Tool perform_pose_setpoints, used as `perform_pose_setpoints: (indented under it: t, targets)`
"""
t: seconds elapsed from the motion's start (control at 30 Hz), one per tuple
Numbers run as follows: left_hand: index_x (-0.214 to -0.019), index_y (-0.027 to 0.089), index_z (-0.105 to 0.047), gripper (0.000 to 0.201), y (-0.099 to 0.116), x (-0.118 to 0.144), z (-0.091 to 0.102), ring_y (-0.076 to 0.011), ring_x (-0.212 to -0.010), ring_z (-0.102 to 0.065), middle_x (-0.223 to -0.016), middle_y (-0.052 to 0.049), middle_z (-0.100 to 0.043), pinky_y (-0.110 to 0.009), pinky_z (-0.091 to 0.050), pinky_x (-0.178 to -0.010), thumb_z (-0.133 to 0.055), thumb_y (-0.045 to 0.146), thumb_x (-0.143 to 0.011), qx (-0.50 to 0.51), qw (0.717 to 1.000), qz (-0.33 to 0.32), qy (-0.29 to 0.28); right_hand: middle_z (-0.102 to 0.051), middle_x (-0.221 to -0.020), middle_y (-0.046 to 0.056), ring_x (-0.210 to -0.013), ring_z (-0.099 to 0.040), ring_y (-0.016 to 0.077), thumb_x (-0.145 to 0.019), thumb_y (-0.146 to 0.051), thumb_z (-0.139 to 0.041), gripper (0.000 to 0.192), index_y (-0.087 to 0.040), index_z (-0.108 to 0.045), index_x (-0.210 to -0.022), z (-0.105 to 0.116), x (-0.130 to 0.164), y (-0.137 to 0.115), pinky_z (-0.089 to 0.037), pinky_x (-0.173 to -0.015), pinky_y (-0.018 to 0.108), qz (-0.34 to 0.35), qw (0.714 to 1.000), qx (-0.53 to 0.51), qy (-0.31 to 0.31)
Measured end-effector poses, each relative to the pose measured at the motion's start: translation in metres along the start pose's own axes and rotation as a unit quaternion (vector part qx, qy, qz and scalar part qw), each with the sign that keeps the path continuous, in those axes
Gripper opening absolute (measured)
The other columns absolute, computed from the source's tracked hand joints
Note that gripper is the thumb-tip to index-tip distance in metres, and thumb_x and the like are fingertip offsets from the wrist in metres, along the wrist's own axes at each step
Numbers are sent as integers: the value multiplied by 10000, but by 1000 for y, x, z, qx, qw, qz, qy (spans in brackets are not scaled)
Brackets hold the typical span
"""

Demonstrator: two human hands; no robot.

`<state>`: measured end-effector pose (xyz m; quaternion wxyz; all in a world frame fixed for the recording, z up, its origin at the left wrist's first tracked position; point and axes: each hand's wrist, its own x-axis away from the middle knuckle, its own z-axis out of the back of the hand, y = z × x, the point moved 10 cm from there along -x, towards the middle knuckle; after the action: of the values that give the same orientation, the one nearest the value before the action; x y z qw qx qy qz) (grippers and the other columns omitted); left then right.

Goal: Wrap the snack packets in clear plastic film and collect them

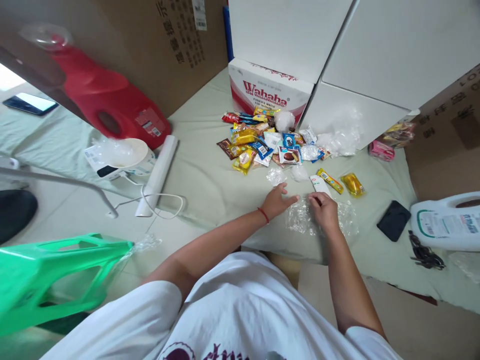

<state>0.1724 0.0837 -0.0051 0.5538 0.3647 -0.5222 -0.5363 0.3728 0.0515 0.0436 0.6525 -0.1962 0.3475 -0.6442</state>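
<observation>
My left hand (276, 204), with a red cord at the wrist, hovers at the left edge of a clear plastic bag (300, 218). Its thumb and fingers are apart and hold nothing. Thumb and fingertips of my right hand (325, 212) are pinched together at the top edge of that bag, which lies crinkled on both sides of the hand. Just beyond are a white packet (320, 185), a yellow stick-shaped packet (330, 181) and a yellow wrapped snack (352, 185). Crumpled clear plastic (276, 176) lies past my left fingers.
A heap of wrapped snacks (258, 142) lies before a Wahaha carton (262, 90) and white boxes (288, 35). To the left are a red jug (112, 100), a paper cup (138, 159), a white roll (157, 175) and a green stool (60, 275). A black wallet-like object (393, 220) and white jug (446, 222) sit right.
</observation>
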Motion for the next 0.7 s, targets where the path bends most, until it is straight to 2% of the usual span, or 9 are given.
perform_pose_setpoints:
  t: [0.07,0.13,0.23,0.33,0.47,0.53,0.6,0.63,0.7]
  targets:
    - [-901,169,-711,352,-3,1,-5,-159,-703,-575,-800,-14,-691,-270,-433,-688,-837,434,-706,29,999,10,-27,-715,-909,58,-815,-620,207,-917,-408,-578,253,-220,-748,-917,1,7,-3,-488,-823,345,-4,1000,-23,3]
    - [-753,179,-657,292,-9,1,-4,-139,-609,-511,-629,20,-599,-263,-381,-613,-713,457,-823,47,998,27,-38,-707,-899,50,-794,-604,199,-918,-426,-588,257,-222,-743,-913,1,10,-5,-482,-794,334,-9,999,-43,9]
    - [-741,195,-604,335,-16,4,14,-121,-528,-423,-545,49,-495,-259,-320,-551,-560,470,-929,71,996,44,-9,-684,-871,36,-743,-561,181,-914,-447,-601,264,-220,-735,-916,2,11,-10,-468,-748,319,-16,997,-68,18]
    - [-781,199,-603,341,-20,11,37,-112,-499,-364,-526,67,-425,-256,-289,-526,-547,493,-945,121,991,51,21,-660,-837,23,-693,-518,164,-913,-450,-611,265,-214,-731,-915,0,9,-22,-458,-719,311,-15,996,-83,21]
    - [-804,186,-662,443,-12,24,62,-114,-524,-361,-540,62,-393,-257,-309,-544,-550,590,-946,124,992,11,35,-661,-908,43,-661,-483,149,-919,-462,-615,285,-210,-746,-944,-3,-1,-55,-459,-702,316,22,996,-80,37]
    - [-804,178,-689,505,-8,29,71,-120,-551,-385,-561,48,-435,-261,-327,-560,-545,643,-936,109,993,-8,35,-680,-1055,68,-653,-476,139,-903,-474,-642,320,-221,-758,-1060,-19,-10,-74,-462,-692,319,43,995,-89,-1]
    - [-809,174,-703,539,-6,32,79,-125,-571,-403,-592,33,-482,-267,-335,-569,-550,679,-917,107,993,-16,36,-683,-1141,69,-626,-463,123,-846,-478,-712,422,-243,-740,-1195,-47,-19,-86,-452,-657,309,42,989,-122,-76]
    - [-815,175,-705,541,-7,33,83,-126,-573,-404,-604,28,-494,-270,-332,-567,-565,690,-903,115,993,-13,37,-693,-1101,57,-608,-453,117,-812,-479,-745,461,-245,-738,-1209,-63,-22,-90,-438,-632,299,31,982,-147,-118]
    - [-840,179,-701,532,-12,34,92,-125,-559,-390,-602,28,-486,-274,-311,-544,-609,702,-869,140,989,-2,40,-691,-894,21,-586,-445,115,-763,-493,-776,421,-223,-773,-1086,-92,-25,-92,-405,-600,278,-4,964,-199,-176]
